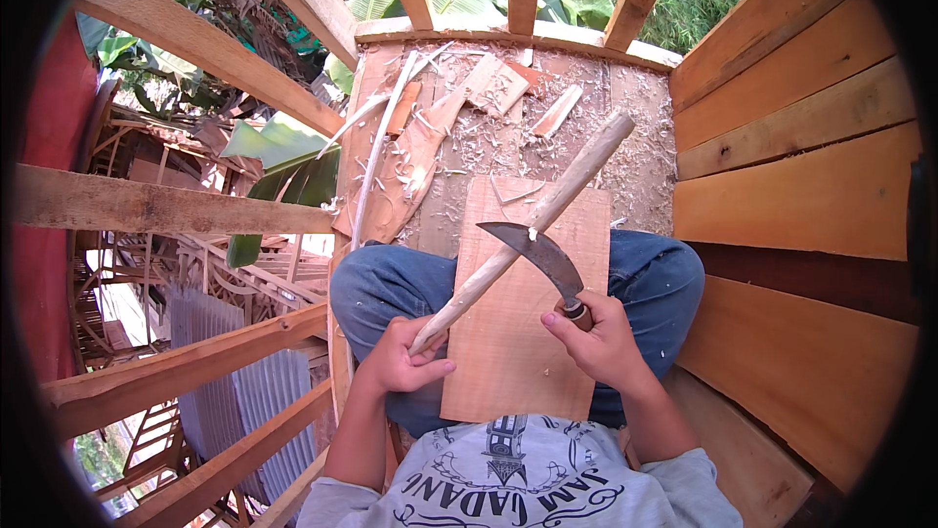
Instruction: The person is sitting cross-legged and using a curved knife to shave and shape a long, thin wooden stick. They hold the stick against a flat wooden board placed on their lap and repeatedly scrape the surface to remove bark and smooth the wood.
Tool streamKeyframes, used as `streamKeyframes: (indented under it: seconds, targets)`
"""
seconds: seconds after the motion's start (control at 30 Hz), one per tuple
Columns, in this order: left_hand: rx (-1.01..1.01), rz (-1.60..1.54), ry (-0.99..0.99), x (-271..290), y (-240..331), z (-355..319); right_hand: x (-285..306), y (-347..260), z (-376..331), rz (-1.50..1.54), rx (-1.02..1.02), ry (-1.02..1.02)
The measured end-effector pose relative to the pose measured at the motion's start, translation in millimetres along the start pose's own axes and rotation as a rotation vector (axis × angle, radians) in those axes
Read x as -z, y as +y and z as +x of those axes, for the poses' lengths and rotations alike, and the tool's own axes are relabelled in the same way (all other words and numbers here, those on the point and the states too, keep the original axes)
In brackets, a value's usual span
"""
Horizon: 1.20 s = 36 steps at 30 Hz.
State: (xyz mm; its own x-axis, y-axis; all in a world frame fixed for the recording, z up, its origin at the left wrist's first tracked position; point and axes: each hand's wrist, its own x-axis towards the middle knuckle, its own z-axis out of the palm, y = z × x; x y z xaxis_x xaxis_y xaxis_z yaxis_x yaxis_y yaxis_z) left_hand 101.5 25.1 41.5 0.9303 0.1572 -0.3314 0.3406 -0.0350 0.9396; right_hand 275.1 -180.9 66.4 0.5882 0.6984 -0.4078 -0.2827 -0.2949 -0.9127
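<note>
My left hand (403,357) grips the near end of a long pale wooden stick (557,198) that slants up to the right. My right hand (598,340) holds the brown handle of a curved dark knife (535,249), whose blade lies across the stick near its middle. A flat wooden board (508,352) rests on my lap under both, over my blue jeans (391,279).
Wood shavings and offcuts (489,98) litter the plank floor ahead. A plank wall (791,167) rises on the right. Open timber rails (156,206) on the left give onto a drop with corrugated roofing (234,391) and banana leaves below.
</note>
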Motion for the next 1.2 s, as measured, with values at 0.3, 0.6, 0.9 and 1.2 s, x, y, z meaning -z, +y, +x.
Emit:
streamKeyframes:
  seconds: [0.3, 0.6, 0.9, 1.2]
  targets:
    - [-0.026, 0.000, -0.003, 1.1, -3.8, 1.1, -12.2, 8.5, 6.0, -0.316, 0.230, 0.209]
    - [-0.030, 0.038, -0.011, 1.0, 0.4, 3.2, -8.8, 0.5, 12.0, -0.401, 0.056, -0.396]
    - [-0.071, 0.059, -0.052, -3.4, 3.4, 11.6, -13.9, 22.7, -2.6, 0.151, -0.005, 0.146]
    - [-0.060, 0.027, -0.053, -0.8, 1.5, 9.1, -8.2, 20.3, 11.9, -0.462, 0.364, 0.287]
